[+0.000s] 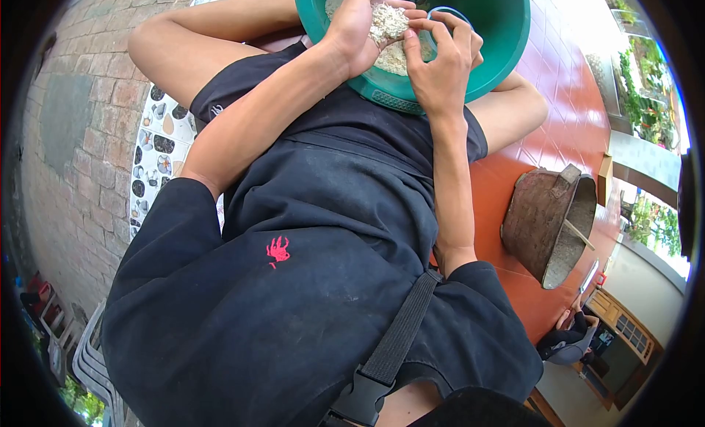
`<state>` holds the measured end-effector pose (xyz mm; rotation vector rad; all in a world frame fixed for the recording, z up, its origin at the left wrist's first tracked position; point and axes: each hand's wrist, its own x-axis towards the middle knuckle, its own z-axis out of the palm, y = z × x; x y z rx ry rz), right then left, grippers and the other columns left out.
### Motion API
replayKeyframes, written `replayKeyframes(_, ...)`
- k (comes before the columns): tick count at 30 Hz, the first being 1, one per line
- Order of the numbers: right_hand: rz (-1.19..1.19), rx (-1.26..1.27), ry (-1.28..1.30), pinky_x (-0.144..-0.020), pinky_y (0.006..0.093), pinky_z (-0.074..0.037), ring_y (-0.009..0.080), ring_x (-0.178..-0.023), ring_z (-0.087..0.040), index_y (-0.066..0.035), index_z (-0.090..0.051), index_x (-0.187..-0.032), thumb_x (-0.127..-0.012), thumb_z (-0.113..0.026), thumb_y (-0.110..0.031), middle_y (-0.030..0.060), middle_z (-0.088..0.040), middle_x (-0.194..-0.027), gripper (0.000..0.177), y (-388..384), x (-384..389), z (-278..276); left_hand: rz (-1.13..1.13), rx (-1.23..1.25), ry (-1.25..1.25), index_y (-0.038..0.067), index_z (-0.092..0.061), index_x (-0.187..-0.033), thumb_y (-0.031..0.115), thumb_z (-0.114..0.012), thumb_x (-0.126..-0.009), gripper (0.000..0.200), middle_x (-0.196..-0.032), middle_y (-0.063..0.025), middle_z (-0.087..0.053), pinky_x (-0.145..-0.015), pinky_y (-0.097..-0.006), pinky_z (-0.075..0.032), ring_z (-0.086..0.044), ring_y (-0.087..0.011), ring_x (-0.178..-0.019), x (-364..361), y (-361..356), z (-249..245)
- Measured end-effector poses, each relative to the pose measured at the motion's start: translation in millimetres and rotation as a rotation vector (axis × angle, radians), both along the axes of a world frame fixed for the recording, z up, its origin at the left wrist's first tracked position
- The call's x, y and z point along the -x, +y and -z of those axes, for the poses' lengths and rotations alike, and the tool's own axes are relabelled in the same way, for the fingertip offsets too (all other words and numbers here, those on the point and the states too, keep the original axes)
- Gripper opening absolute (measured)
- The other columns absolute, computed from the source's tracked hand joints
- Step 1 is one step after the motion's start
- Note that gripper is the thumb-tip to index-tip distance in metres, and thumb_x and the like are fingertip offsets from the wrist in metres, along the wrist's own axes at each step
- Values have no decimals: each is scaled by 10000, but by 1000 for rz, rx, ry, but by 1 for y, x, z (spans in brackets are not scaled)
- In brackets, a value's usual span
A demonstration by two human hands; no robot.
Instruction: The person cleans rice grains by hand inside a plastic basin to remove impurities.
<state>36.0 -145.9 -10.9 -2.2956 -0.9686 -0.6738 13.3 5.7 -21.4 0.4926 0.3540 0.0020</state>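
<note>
A wide green basin [507, 41] rests on my crossed legs, with loose white grains [395, 58], like rice or grated coconut, lying in it. Over it my left hand [356, 32] is turned palm up and cupped, holding a clump of the same white grains [388, 22]. My right hand [446, 63] comes in from the other side, its thumb and fingertips pinched together at the edge of that clump. Whatever is between those fingertips is too small to make out. A blue-rimmed round item [449, 13] sits inside the basin behind my right fingers, partly hidden.
On the red tiled floor [543, 104] to the right stands a brown, worn container [536, 218] with a stick in it. Farther back another person [576, 339] sits or leans. Left are a pebble-patterned ledge [158, 152], brick paving [103, 140] and stacked chairs [95, 364].
</note>
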Motion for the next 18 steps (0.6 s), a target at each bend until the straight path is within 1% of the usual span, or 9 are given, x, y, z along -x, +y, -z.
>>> replayKeyframes(5, 24, 33, -16, -1036, 448, -327, 283, -1227, -471, -124, -749, -978, -873, -757, -205, 51, -611, -1217, 133, 3, 2, 0, 7, 27, -53, -91, -574, -1225, 317, -324, -1095, 496, -1124, -226, -713, -949, -425, -572, -708, -317, -1010, -4, -1, 6)
replayKeyframes(8, 27, 10, 33, -1034, 456, -331, 287, -1221, -476, -103, -737, -965, -871, -743, -192, 58, -613, -1207, 129, 5, 5, 0, 17, 16, -58, -93, -572, -1221, 312, -325, -1092, 492, -1118, -232, -714, -952, -425, -571, -710, -321, -1009, -3, -1, 5)
replayKeyframes(14, 66, 21, 78, -1033, 455, -332, 287, -1195, -487, -67, -696, -956, -875, -712, -162, 71, -614, -1190, 126, 6, 6, -1, 29, 16, -18, -93, -575, -1215, 310, -325, -1089, 490, -1118, -238, -714, -963, -427, -568, -711, -326, -1020, 0, -4, -6)
replayKeyframes(17, 56, 4, 52, -1027, 455, -330, 289, -1186, -487, -65, -671, -976, -877, -698, -137, 78, -613, -1178, 125, 6, 4, 0, 44, 18, -83, -94, -575, -1212, 316, -320, -1090, 498, -1113, -242, -713, -947, -426, -581, -712, -333, -1015, -3, -2, 7)
replayKeyframes(18, 50, -52, 45, -1019, 456, -330, 291, -1185, -486, -64, -662, -984, -880, -690, -121, 81, -612, -1174, 122, 5, 4, -1, 44, 19, -83, -94, -575, -1212, 316, -320, -1090, 498, -1113, -242, -713, -947, -426, -581, -712, -333, -1015, -4, -1, 9)
